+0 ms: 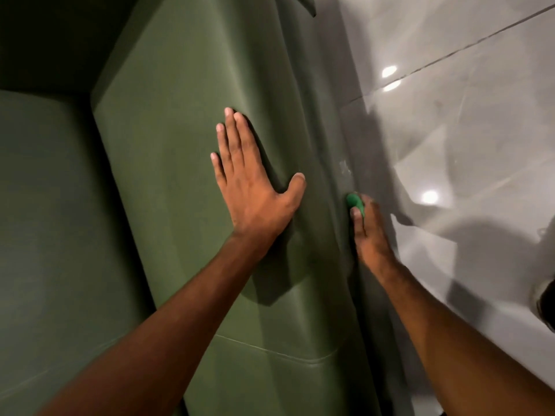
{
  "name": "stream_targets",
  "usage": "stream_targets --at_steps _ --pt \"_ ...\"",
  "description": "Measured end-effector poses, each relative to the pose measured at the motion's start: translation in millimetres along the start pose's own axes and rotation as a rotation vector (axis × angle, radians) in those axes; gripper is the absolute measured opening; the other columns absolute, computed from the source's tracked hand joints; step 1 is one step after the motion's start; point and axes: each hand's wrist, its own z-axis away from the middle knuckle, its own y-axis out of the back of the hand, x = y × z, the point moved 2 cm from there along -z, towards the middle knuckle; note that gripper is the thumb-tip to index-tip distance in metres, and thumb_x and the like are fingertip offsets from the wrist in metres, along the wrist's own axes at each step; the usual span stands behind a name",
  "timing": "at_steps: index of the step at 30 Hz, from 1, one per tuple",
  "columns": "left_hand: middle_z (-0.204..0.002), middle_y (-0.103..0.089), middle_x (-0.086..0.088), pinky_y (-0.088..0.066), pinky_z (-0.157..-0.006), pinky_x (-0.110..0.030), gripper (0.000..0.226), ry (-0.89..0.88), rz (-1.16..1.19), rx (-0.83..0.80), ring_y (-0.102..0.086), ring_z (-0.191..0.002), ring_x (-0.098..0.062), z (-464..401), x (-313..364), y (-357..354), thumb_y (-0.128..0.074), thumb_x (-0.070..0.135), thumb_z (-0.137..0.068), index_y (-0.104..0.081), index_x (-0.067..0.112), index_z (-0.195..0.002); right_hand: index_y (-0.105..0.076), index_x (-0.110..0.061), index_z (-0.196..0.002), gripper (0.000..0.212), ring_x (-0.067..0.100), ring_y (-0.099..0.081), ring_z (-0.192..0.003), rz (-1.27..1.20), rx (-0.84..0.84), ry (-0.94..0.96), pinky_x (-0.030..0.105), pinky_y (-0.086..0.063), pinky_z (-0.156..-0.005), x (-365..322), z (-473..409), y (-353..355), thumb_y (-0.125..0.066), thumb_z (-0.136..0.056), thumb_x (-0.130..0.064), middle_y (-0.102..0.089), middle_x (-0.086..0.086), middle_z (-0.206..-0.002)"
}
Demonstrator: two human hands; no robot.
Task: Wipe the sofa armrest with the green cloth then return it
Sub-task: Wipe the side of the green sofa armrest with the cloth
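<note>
The wide dark green sofa armrest [180,130] runs up the middle of the head view. My left hand [255,181] lies flat on its top, fingers spread, holding nothing. My right hand [368,232] is lower, against the armrest's outer side near the floor, with its fingers closed on the bright green cloth [354,202]. Only a small bunched part of the cloth shows beyond the fingertips, pressed to the fabric.
The sofa seat cushion [45,220] lies to the left of the armrest. Glossy grey floor tiles [465,130] with light reflections fill the right side. A dark object [548,304] sits at the right edge.
</note>
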Motion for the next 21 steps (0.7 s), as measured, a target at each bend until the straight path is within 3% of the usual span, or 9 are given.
stream_targets --at_steps 3,4,5,8,10,13,15,17,21 --pt "-0.170 -0.007 -0.008 -0.005 -0.126 -0.050 0.112 -0.002 0.018 0.041 -0.003 -0.158 -0.026 2 0 -4 -0.061 0.050 -0.070 -0.009 0.009 -0.160 -0.048 -0.008 -0.136 0.039 0.024 -0.049 -0.125 -0.060 -0.009 -0.129 0.004 -0.026 -0.104 16 -13 2 -0.040 -0.103 -0.026 -0.053 0.016 -0.135" --pt "-0.170 -0.008 -0.009 -0.006 -0.126 -0.051 0.111 0.000 0.010 0.047 -0.004 -0.157 -0.026 2 0 -3 -0.061 0.051 -0.071 -0.009 0.008 -0.159 -0.047 -0.009 -0.137 0.039 0.020 -0.049 -0.124 -0.056 -0.012 -0.136 0.001 -0.024 -0.101 16 -8 2 -0.039 -0.103 -0.025 -0.053 0.014 -0.135" --pt "-0.169 -0.008 -0.010 -0.007 -0.126 -0.051 0.110 0.004 -0.004 0.036 -0.005 -0.157 -0.027 0 1 -3 -0.059 0.052 -0.072 -0.010 0.008 -0.159 -0.047 -0.010 -0.137 0.040 0.020 -0.049 -0.124 -0.043 -0.021 -0.161 0.004 -0.026 -0.102 18 0 5 -0.039 -0.102 -0.027 -0.053 0.013 -0.135" --pt "-0.169 -0.009 -0.013 -0.010 -0.125 -0.055 0.109 0.012 -0.049 -0.014 -0.006 -0.157 -0.030 -1 7 2 -0.055 0.056 -0.073 -0.011 0.005 -0.159 -0.046 -0.019 -0.138 0.045 0.029 -0.051 -0.128 -0.012 -0.041 -0.252 0.035 -0.036 -0.112 10 32 15 -0.038 -0.099 -0.039 -0.054 0.013 -0.138" --pt "-0.168 -0.010 -0.014 -0.011 -0.124 -0.056 0.110 0.020 -0.066 -0.029 -0.006 -0.157 -0.031 -1 8 4 -0.055 0.056 -0.073 -0.011 0.003 -0.158 -0.044 -0.022 -0.139 0.046 0.031 -0.049 -0.131 0.044 -0.051 -0.212 0.046 -0.037 -0.112 -14 46 15 -0.038 -0.098 -0.041 -0.053 0.013 -0.142" --pt "-0.168 -0.011 -0.015 -0.011 -0.124 -0.056 0.110 0.022 -0.057 -0.038 -0.007 -0.157 -0.032 -1 7 2 -0.054 0.056 -0.072 -0.011 0.003 -0.158 -0.046 -0.012 -0.139 0.045 0.029 -0.048 -0.132 0.112 -0.057 -0.040 0.040 -0.037 -0.112 -58 18 12 -0.042 -0.099 -0.030 -0.051 0.015 -0.143" --pt "-0.168 -0.011 -0.015 -0.010 -0.125 -0.055 0.110 0.014 -0.053 -0.029 -0.007 -0.157 -0.032 -2 6 2 -0.053 0.056 -0.072 -0.011 0.003 -0.158 -0.047 -0.010 -0.137 0.045 0.033 -0.050 -0.129 0.047 -0.051 0.011 0.045 -0.038 -0.111 -68 -24 5 -0.041 -0.098 -0.033 -0.052 0.018 -0.140" --pt "-0.168 -0.011 -0.014 -0.009 -0.125 -0.053 0.110 0.003 -0.039 -0.025 -0.007 -0.157 -0.031 -1 5 0 -0.053 0.056 -0.071 -0.011 0.003 -0.158 -0.046 -0.011 -0.136 0.049 0.035 -0.052 -0.124 -0.014 -0.050 -0.019 0.050 -0.040 -0.108 -59 -59 -1 -0.040 -0.097 -0.040 -0.053 0.019 -0.134" --pt "-0.168 -0.012 -0.014 -0.010 -0.125 -0.053 0.109 0.009 -0.038 -0.019 -0.007 -0.157 -0.030 -2 3 -2 -0.053 0.056 -0.071 -0.014 0.002 -0.158 -0.043 -0.011 -0.138 0.051 0.032 -0.048 -0.126 -0.031 -0.080 -0.107 0.041 -0.037 -0.110 -42 -73 3 -0.039 -0.097 -0.040 -0.049 0.019 -0.134"
